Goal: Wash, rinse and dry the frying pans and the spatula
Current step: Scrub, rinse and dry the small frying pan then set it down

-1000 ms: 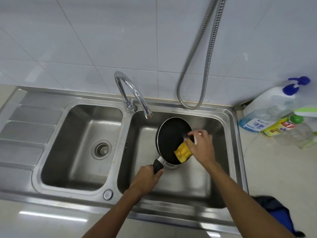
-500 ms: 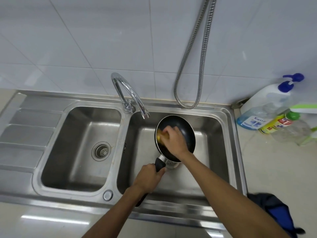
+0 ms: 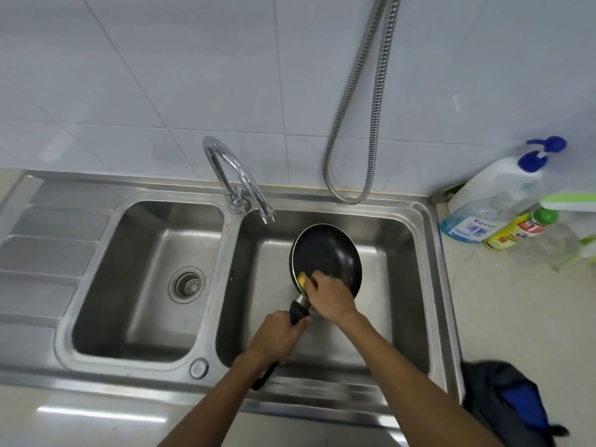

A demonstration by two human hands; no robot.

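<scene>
- Black frying pan (image 3: 329, 253) tilts over the right basin of the sink (image 3: 419, 253); my left hand (image 3: 277, 337) fingers wrap its handle.
- My right hand (image 3: 329, 295) fingers press a yellow sponge (image 3: 302, 280) inside the pan's near rim.

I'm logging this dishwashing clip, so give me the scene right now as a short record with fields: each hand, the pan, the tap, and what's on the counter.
left hand: left hand closed in a grip on the pan's black handle
right hand: right hand pressing a yellow sponge against the pan's near inner edge
pan: black frying pan held tilted over the right basin
tap: faucet spout over the right basin, no water visible
left basin: left basin shows only its drain
counter right: pump bottle, yellow-labelled bottle, dark blue cloth
</scene>
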